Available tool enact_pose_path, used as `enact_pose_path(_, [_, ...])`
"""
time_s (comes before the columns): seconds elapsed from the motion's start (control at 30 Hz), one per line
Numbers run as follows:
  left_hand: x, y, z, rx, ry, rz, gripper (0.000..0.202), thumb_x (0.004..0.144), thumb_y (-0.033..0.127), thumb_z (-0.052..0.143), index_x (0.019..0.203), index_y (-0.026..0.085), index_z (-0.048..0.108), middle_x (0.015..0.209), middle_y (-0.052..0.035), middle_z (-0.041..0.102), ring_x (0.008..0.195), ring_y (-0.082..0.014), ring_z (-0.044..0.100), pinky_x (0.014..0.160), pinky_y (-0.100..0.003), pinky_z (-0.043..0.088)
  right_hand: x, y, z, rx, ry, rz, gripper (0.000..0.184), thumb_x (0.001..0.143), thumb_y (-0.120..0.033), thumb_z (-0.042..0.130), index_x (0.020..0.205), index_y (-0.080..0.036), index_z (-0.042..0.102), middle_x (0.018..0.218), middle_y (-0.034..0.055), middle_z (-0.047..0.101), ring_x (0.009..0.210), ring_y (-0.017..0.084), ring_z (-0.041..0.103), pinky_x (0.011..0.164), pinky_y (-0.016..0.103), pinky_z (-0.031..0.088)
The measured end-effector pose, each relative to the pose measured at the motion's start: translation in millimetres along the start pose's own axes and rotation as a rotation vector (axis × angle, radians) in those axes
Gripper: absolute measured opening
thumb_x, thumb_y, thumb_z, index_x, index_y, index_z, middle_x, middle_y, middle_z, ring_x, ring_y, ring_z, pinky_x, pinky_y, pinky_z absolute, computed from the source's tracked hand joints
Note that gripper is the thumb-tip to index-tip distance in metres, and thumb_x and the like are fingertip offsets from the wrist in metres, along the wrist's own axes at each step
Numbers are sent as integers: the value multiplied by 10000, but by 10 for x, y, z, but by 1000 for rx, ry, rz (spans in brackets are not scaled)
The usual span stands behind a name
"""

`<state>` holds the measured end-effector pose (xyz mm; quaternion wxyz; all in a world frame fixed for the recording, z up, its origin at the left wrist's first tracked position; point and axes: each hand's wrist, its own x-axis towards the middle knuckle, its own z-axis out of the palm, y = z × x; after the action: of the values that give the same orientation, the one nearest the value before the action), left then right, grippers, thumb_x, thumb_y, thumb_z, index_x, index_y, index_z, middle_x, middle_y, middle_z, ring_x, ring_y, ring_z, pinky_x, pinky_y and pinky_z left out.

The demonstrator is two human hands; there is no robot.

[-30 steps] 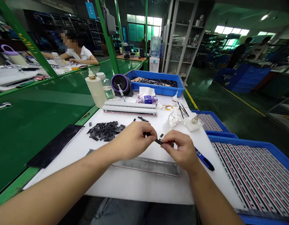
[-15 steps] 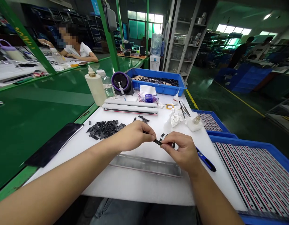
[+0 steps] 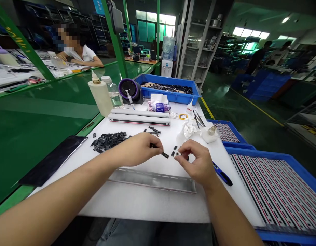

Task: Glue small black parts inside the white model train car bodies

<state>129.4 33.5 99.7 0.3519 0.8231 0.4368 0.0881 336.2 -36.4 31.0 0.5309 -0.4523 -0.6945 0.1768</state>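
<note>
Black and flat, a small plastic piece (image 3: 165, 155) juts from the pinched thumb and forefinger of the left hand (image 3: 141, 149), just beyond the long grey metal channel (image 3: 152, 179). The right hand (image 3: 197, 162) hovers beyond the channel's right end, fingertips drawn together; whether they grip anything I cannot tell. A heap of loose black pieces (image 3: 108, 140) lies beyond the channel's left end, and a dark blue-handled tool (image 3: 221, 176) lies just right of it.

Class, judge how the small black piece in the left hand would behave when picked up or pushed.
Probably stiff: the small black piece juts straight from the fingertips of the left hand without drooping. Likely light, since a fingertip pinch carries it. Flat like those in the pile, it should slide, not roll, on the white mat.
</note>
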Motion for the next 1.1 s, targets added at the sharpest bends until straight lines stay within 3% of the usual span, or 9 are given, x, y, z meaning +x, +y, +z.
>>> enact_pose_path(0.13, [-118, -204, -168, 291, 94, 16, 165, 770, 380, 631, 760, 277, 760, 793, -33, 714, 676, -204, 563, 562, -277, 334, -2, 27, -176, -122, 410, 17, 162, 808, -227, 676, 694, -198, 565, 672, -8, 548, 630, 138, 529, 605, 290, 453])
enact_pose_path(0.2, [-167, -324, -235, 398, 104, -27, 147, 743, 389, 655, 764, 278, 750, 763, -46, 698, 642, -207, 544, 535, -282, 304, -78, -13, -365, -238, 496, 163, 153, 816, -315, 674, 733, -199, 619, 713, 15, 612, 670, 168, 581, 647, 315, 483])
enact_pose_path(0.37, [-189, -506, -288, 610, -20, -57, 155, 777, 269, 563, 752, 276, 716, 806, -45, 707, 739, -234, 607, 591, -289, 372, -473, -89, -803, -724, 36, 708, 358, 826, -465, 623, 1055, -210, 724, 1061, 89, 731, 928, 304, 668, 832, 451, 506])
enact_pose_path(0.5, [-140, -575, -244, 672, -26, -66, 217, 799, 224, 507, 841, 259, 717, 891, -65, 721, 773, -250, 643, 661, -328, 449, -742, 6, -839, -869, -162, 710, 469, 891, -377, 509, 1275, -140, 636, 1257, 115, 670, 1143, 313, 614, 1012, 465, 454])
enact_pose_path(0.63, [-145, -640, -232, 649, 70, -63, 341, 854, 284, 476, 1153, 276, 640, 1035, -88, 716, 913, -300, 650, 708, -365, 478, -780, -106, -823, -859, -132, 676, 500, 943, -391, 425, 1333, -118, 578, 1287, 142, 633, 1167, 306, 590, 1027, 470, 445])
enact_pose_path(0.73, [-167, -667, -242, 608, 158, -74, 370, 876, 308, 459, 1228, 273, 568, 1031, -86, 713, 909, -292, 651, 678, -344, 479, -553, -411, -757, -629, -159, 606, 506, 984, -462, 382, 1405, -202, 489, 1171, 101, 650, 1038, 246, 617, 941, 426, 491])
enact_pose_path(0.87, [-192, -650, -200, 628, 211, -99, 330, 902, 258, 392, 1161, 248, 597, 905, -91, 712, 799, -292, 661, 606, -337, 462, 68, -689, -418, -369, -431, 485, 454, 1028, -360, 285, 1457, -261, 396, 895, 35, 623, 767, 165, 579, 721, 321, 502])
enact_pose_path(1.0, [-201, -618, -120, 710, 204, -91, 316, 904, 261, 405, 1137, 242, 617, 784, -88, 697, 676, -305, 649, 534, -339, 433, 560, -426, -32, -293, -724, 453, 415, 994, -261, 348, 1391, -232, 467, 920, 40, 612, 769, 146, 571, 674, 286, 485])
enact_pose_path(1.1, [-182, -608, -75, 777, 223, -72, 315, 899, 242, 410, 1129, 243, 625, 731, -79, 684, 631, -303, 643, 519, -335, 416, 605, -90, 132, -116, -640, 576, 332, 988, -316, 369, 1263, -203, 518, 778, -4, 582, 629, 119, 543, 564, 251, 459])
